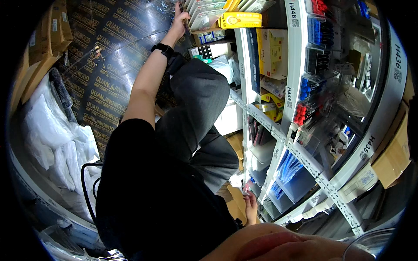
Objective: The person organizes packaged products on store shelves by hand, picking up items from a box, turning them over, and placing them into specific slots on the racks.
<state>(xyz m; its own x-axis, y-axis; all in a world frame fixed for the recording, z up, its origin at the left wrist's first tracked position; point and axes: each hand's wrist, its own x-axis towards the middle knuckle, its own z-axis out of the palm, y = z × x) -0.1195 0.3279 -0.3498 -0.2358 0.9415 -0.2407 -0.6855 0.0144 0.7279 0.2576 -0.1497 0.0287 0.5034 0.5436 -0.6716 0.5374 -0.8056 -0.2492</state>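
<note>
My left hand, with a black band on the wrist, grips the side of an open box at the top of the view. Upright packets in clear wrapping fill that box. A yellow packet with a light-bulb picture lies across its near end. Lower down, my right hand is raised beside the shelf upright, partly hidden behind my face. Its fingertips are at a small pink item in clear wrap; whether they hold it is unclear.
Metal shelving with labelled edges runs along the right, holding pens, blue strips and clear bins. White plastic bags and cardboard boxes line the left. My bent knees are close to the shelves.
</note>
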